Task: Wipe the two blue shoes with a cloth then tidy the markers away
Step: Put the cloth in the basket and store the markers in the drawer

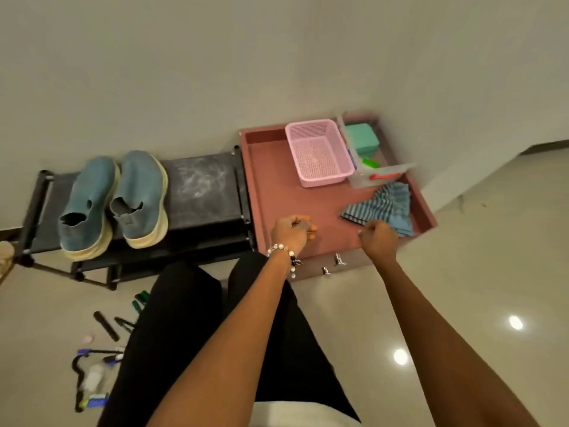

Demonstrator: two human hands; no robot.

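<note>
Two blue slip-on shoes, the left shoe [87,204] and the right shoe [143,197], stand side by side on a black shoe rack [203,186]. A blue striped cloth [383,206] lies in the near right corner of an open pink drawer [274,180]. My right hand [379,239] hovers at the cloth's near edge with its fingers curled under; whether it pinches the cloth is hidden. My left hand [291,231], with a bead bracelet, hangs over the drawer's front, fingers loosely curled, nothing seen in it. Several markers [106,325] lie on the floor at lower left.
In the drawer stand a pink mesh basket [318,154] and a clear box [380,174] holding a teal case. A clear pouch [92,380] lies among the markers. My black-clad legs are between the markers and the drawer. The wall is right behind the rack.
</note>
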